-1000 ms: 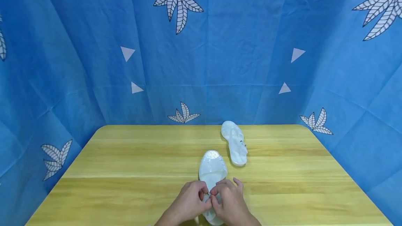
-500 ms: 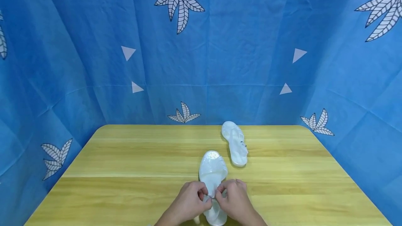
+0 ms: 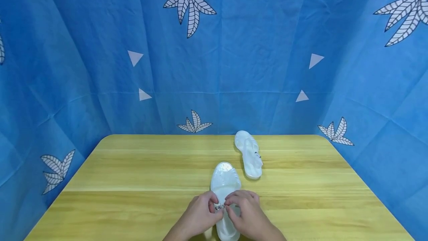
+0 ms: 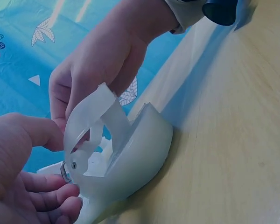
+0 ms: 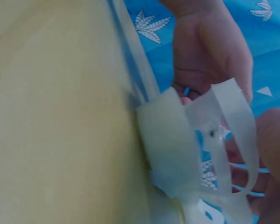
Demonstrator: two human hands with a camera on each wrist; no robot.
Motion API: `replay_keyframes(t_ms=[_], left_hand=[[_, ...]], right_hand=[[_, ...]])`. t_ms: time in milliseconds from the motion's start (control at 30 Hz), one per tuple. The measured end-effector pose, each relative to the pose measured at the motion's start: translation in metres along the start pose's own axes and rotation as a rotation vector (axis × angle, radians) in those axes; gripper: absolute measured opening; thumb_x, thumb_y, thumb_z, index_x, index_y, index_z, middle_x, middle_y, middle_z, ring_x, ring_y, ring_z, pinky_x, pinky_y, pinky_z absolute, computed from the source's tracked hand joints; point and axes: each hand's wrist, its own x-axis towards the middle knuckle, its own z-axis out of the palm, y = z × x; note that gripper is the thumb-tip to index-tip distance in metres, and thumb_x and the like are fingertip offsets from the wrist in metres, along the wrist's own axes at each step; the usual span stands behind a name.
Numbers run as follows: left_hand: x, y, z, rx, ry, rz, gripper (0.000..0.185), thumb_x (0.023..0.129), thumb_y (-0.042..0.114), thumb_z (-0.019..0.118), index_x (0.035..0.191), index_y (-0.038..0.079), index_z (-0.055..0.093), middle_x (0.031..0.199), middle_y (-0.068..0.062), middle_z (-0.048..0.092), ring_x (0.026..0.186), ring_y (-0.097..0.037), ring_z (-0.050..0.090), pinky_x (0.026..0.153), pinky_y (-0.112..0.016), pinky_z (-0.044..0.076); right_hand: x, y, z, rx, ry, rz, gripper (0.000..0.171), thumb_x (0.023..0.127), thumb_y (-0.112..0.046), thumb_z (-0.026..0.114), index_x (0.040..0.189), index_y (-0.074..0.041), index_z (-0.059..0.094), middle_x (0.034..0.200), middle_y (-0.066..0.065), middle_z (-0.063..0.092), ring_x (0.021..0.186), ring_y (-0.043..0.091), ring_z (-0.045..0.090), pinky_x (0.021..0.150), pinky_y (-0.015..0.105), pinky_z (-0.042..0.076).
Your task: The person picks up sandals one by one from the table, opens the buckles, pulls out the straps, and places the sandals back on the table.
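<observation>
Now at the buckle: a silver buckle [image 3: 219, 207] shows broad-faced at a person's left hand [image 3: 200, 211], where half a second ago only a thin dark line spans the gap.
Left hand: its thumb and fingers pinch the buckle on the near sandal.
Right hand: fingers bent, the right hand [image 3: 247, 210] works at the sandal's strap, its fingertips closer to the left hand's than half a second earlier; whether it grips the strap cannot be told.
Between the hands: a slim gap parts the fingertips in the head view.
Near sandal: the white near sandal [image 3: 224, 177] lies just right of the middle of the table [image 3: 133, 166], toward the near edge.
Strap: pale and bendy-looking, the strap [image 4: 81, 116] arches above the sole in the left wrist view.
Far sandal: its mate, the far sandal [image 3: 253, 161], lies by the far edge, right of centre, well apart from both hands.
What the shift means: the buckle work looks to be in mid-course, a judgement only; whether the strap is fastened cannot be seen.
</observation>
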Motion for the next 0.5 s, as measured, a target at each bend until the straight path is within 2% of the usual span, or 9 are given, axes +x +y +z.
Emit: replay_keyframes(t_ms=[100, 200, 267, 333, 500], left_hand=[[0.0009, 0.0002, -0.0006, -0.004, 0.021, -0.006, 0.039, 0.075, 0.019, 0.070, 0.107, 0.002, 0.056, 0.075, 0.003, 0.055, 0.061, -0.006, 0.048, 0.054, -0.021, 0.041], [0.0016, 0.0003, 0.0005, -0.003, 0.028, 0.001, 0.052, 0.076, 0.021, 0.072, 0.119, -0.001, 0.053, 0.084, 0.000, 0.055, 0.070, -0.010, 0.049, 0.059, -0.023, 0.042], [0.0019, 0.0000, 0.0025, 0.003, 0.025, 0.021, 0.048, 0.076, 0.022, 0.072, 0.116, 0.000, 0.057, 0.091, -0.001, 0.058, 0.078, -0.010, 0.051, 0.064, -0.024, 0.043], [0.0022, -0.0007, 0.0047, -0.003, 0.015, 0.044, 0.035, 0.078, 0.021, 0.070, 0.107, 0.002, 0.063, 0.093, -0.001, 0.061, 0.080, -0.009, 0.053, 0.066, -0.023, 0.045], [0.0037, -0.0027, 0.0069, -0.073, -0.007, 0.080, 0.016, 0.082, 0.019, 0.067, 0.094, 0.007, 0.068, 0.091, 0.001, 0.067, 0.082, -0.006, 0.058, 0.066, -0.021, 0.048]], right_hand=[[0.0008, 0.0005, -0.0033, -0.037, -0.034, -0.002, 0.010, 0.077, -0.010, 0.070, 0.083, -0.018, 0.068, 0.093, -0.012, 0.064, 0.097, 0.013, 0.057, 0.086, 0.047, 0.032], [0.0010, 0.0011, -0.0037, -0.099, -0.021, -0.033, 0.011, 0.075, -0.011, 0.073, 0.081, -0.019, 0.068, 0.089, -0.012, 0.063, 0.095, 0.014, 0.057, 0.085, 0.051, 0.033], [0.0002, 0.0017, -0.0026, -0.143, 0.003, -0.070, 0.011, 0.074, -0.012, 0.075, 0.078, -0.019, 0.067, 0.086, -0.012, 0.062, 0.091, 0.013, 0.057, 0.084, 0.052, 0.034], [-0.0008, 0.0021, -0.0009, -0.176, 0.038, -0.112, 0.013, 0.072, -0.012, 0.076, 0.076, -0.020, 0.067, 0.083, -0.013, 0.061, 0.088, 0.010, 0.056, 0.083, 0.050, 0.034], [-0.0012, 0.0029, 0.0029, -0.211, 0.124, -0.193, 0.019, 0.067, -0.011, 0.079, 0.075, -0.021, 0.066, 0.080, -0.015, 0.059, 0.084, 0.006, 0.055, 0.081, 0.047, 0.034]])
